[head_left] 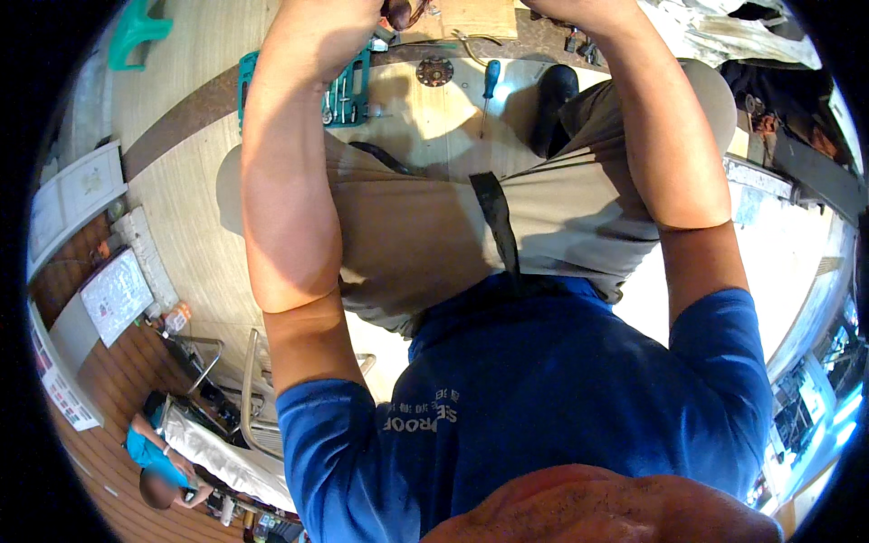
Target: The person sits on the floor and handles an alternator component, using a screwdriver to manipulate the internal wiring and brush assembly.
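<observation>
My left hand [358, 14] is at the top edge beside a small dark object [398, 13]; its fingers are too hidden to show a grip. My right hand [548, 7] is also cut off by that edge, fingers out of sight. Between my forearms lie a round perforated metal plate [435, 71], a blue-handled screwdriver [491, 80] and yellow-handled pliers [477, 37]. A teal tool case [356, 100] holding sockets and other tools is partly behind my left forearm. A light board [484, 16] sits at the top, beyond the plate.
A green plastic stool [133, 32] stands at upper left. Another person [161, 457] is at lower left, near a metal-framed chair [258, 389]. My bent knees frame the tools. A pale crumpled covering [688, 23] and dark cluttered items [769, 122] are at upper right.
</observation>
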`<state>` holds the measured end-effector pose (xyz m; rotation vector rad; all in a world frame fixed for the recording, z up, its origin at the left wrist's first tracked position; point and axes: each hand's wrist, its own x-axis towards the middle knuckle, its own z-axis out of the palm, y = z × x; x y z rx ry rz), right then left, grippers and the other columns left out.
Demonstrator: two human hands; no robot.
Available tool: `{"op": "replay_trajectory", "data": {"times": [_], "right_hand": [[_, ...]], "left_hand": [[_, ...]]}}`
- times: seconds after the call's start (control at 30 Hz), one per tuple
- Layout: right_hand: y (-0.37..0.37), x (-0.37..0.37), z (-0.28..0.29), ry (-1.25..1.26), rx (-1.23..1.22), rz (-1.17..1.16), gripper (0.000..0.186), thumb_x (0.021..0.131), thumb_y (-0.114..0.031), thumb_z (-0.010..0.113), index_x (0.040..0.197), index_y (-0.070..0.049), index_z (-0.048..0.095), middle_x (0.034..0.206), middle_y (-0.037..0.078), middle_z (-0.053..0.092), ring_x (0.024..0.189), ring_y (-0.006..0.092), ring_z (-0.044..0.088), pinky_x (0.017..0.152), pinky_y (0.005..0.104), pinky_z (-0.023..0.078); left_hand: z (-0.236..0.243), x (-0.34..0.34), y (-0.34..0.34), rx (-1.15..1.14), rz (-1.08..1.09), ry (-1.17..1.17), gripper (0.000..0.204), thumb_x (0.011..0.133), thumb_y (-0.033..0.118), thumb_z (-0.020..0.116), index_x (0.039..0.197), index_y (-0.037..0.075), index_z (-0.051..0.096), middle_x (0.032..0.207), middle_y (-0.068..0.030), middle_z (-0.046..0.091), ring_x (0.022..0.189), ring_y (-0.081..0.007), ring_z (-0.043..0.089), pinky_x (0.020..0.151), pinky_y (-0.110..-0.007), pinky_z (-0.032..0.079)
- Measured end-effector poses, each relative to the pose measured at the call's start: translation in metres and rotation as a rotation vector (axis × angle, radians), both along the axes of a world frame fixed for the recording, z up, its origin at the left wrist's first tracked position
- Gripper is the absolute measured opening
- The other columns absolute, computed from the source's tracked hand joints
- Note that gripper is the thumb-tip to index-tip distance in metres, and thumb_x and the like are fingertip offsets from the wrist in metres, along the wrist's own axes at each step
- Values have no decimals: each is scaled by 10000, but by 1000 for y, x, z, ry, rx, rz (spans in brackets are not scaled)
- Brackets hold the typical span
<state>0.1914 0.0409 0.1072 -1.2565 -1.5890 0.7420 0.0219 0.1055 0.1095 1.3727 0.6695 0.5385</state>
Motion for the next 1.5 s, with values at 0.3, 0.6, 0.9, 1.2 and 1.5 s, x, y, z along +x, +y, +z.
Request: {"op": "replay_trajectory", "data": {"times": [0.3, 0.6, 0.9, 1.2, 1.5], "right_hand": [[-2, 1, 2, -194, 136, 48, 107, 877, -75, 598, 902, 23, 633, 718, 116, 636, 639, 160, 577, 614, 302, 475], [-2, 11, 4, -140, 36, 217, 117, 877, -115, 609, 899, 1, 609, 754, 111, 618, 691, 153, 576, 655, 299, 470], [-6, 30, 18, -603, -71, 213, 199, 807, -159, 647, 941, -12, 638, 862, 201, 636, 791, 371, 619, 693, 418, 483], [3, -1, -17, -453, 13, -223, 306, 925, -290, 551, 1038, -23, 650, 700, 37, 612, 615, 98, 524, 593, 267, 452], [5, -22, -29, 147, -467, 32, 239, 911, -246, 598, 1024, -44, 659, 646, -35, 546, 606, 39, 462, 572, 217, 403]], "left_hand": [[-3, -7, 10, -265, -89, -49, 218, 954, 215, 516, 1022, 24, 595, 707, -18, 579, 571, -100, 523, 498, -218, 415], [-22, -15, 24, -188, -475, -197, 314, 879, 290, 626, 961, -12, 605, 587, -51, 524, 559, -178, 533, 555, -281, 454], [-29, -8, 15, 34, -289, 268, 262, 917, 197, 573, 1034, -30, 629, 852, -82, 677, 748, -151, 644, 728, -281, 520], [-44, 12, 14, 381, 102, 294, 244, 939, 148, 527, 1017, -58, 632, 877, -98, 678, 787, -123, 623, 717, -262, 506], [-30, -1, 24, -202, 119, -537, 331, 962, 196, 459, 1154, -66, 519, 930, -129, 623, 884, -278, 622, 846, -415, 504]]}}
